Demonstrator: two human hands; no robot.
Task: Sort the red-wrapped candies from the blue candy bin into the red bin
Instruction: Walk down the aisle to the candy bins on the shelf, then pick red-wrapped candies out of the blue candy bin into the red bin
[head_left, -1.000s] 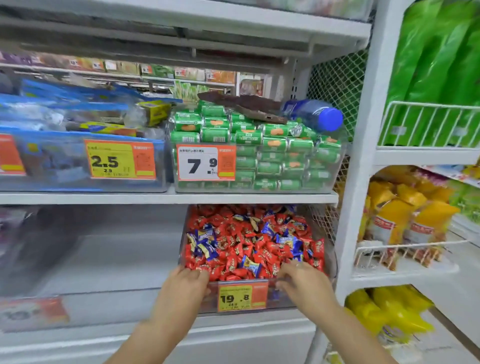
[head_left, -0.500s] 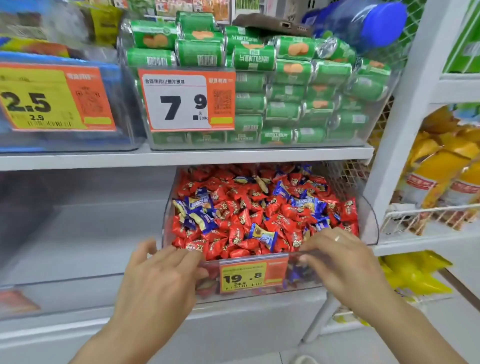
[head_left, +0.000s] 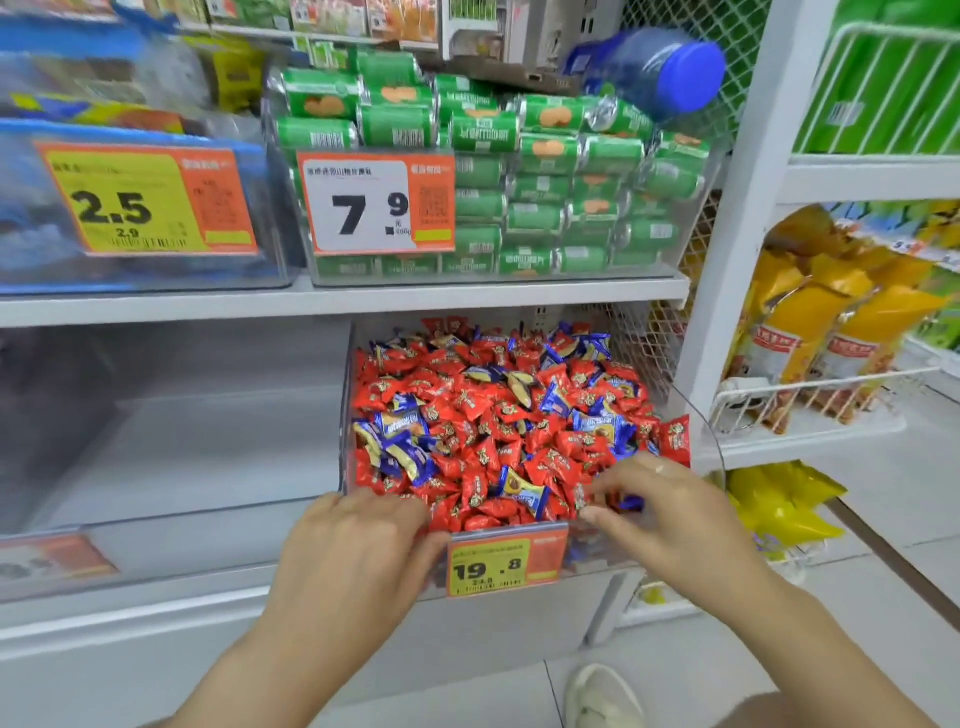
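Both hands fwd, left hand fingers curled, right hand fingertips pinched

We see the candy bin at the right end of the lower shelf, with candies heaped in it. Its price tag hangs on the front wall, between our left hand and right hand. Directly above, on the upper shelf, sits a bin of rolls, with a bottle lying on top.
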